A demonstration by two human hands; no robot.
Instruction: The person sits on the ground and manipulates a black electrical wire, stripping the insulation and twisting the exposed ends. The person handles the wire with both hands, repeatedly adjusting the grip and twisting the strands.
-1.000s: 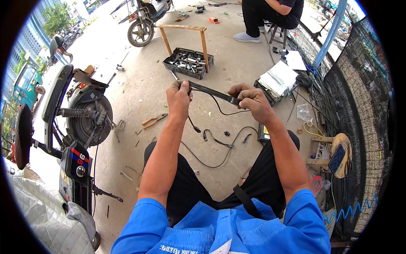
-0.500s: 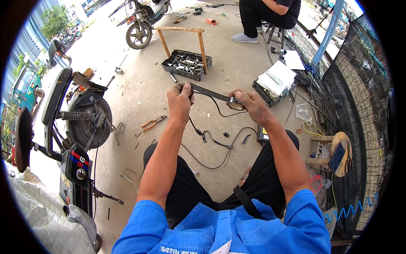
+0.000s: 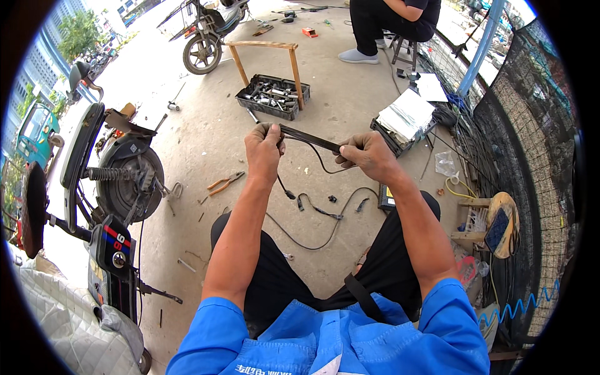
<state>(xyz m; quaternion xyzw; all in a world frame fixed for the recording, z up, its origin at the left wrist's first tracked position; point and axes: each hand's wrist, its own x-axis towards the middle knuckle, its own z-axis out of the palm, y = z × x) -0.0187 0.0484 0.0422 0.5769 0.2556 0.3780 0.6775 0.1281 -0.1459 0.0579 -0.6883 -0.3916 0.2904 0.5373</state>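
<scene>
Upper centre of frame | black strip (image 3: 310, 138), perhaps tape, straight between hands | left hand (image 3: 264, 150): grip pinching upper-left end | right hand (image 3: 367, 156): grip pinching lower-right end

"What is stretched between the hands?"
"A black strip (image 3: 310, 138), narrow and flat, pulled straight from the fingers of the left hand (image 3: 263, 152) to the pinched fingertips of the right hand (image 3: 369, 156), a little lower in view at the right."
"And below it?"
"A thin black cable (image 3: 320, 160) sags in a curve between the hands; a dark lead (image 3: 282, 184) hangs below the left, ending in a small connector (image 3: 289, 195)."
</scene>
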